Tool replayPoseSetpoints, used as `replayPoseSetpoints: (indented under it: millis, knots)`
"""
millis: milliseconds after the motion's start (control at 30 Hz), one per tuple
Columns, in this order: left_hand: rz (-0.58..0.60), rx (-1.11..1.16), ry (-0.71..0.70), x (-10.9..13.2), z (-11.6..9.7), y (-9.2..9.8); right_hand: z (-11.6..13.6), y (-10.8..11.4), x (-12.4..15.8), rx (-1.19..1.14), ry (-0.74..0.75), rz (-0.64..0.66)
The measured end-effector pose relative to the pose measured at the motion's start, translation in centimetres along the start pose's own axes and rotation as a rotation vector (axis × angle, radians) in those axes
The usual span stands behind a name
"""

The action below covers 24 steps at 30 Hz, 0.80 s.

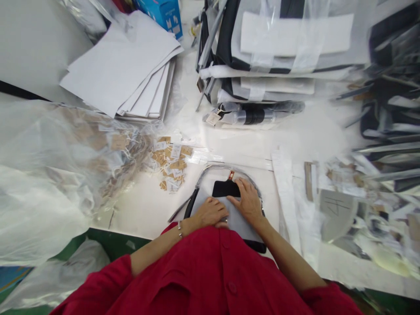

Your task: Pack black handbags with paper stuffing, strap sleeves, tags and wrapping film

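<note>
A grey and black handbag (205, 197) lies on the white table right in front of my body, its handle arching away from me. My left hand (210, 213) rests low on the grey front, its fingers bent and close together against the bag; what lies under them is hidden. With thumb and fingers apart, my right hand (248, 200) lies over the right edge of a black patch (223, 188) on the bag. Just beyond that patch a small red-brown tag (231, 175) shows. The bag's near edge is partly hidden by my red shirt.
Paper hang tags (172, 164) lie loose left of the bag, beside a large clear plastic bag (42, 175). Stacked white sheets (121, 65) and a blue box (160, 15) stand farther back. Wrapped bags (282, 65) are piled ahead. Scraps and a grey template (337, 214) lie right.
</note>
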<state>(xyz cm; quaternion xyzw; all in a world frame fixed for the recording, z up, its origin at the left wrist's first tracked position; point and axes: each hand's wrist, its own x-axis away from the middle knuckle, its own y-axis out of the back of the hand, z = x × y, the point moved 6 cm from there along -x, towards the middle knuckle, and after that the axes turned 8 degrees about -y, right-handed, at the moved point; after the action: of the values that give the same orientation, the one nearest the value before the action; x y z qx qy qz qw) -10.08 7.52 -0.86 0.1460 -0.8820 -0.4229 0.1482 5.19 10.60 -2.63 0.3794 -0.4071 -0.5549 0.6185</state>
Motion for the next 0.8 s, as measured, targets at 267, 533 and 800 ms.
replayPoseSetpoints:
  millis: [267, 533, 800]
  knots:
    - [0.163, -0.102, 0.026, 0.0, -2.2, -0.9, 1.5, 1.8, -3.2, -0.275, -0.024, 0.139]
    - [-0.012, -0.148, 0.005, 1.7, -2.9, -1.9, 5.1, 4.1, 2.2, -0.265, 0.257, 0.038]
    - [-0.188, -0.158, -0.079, 4.2, -3.5, -2.0, 5.6, 2.8, 8.9, -0.174, 0.330, 0.037]
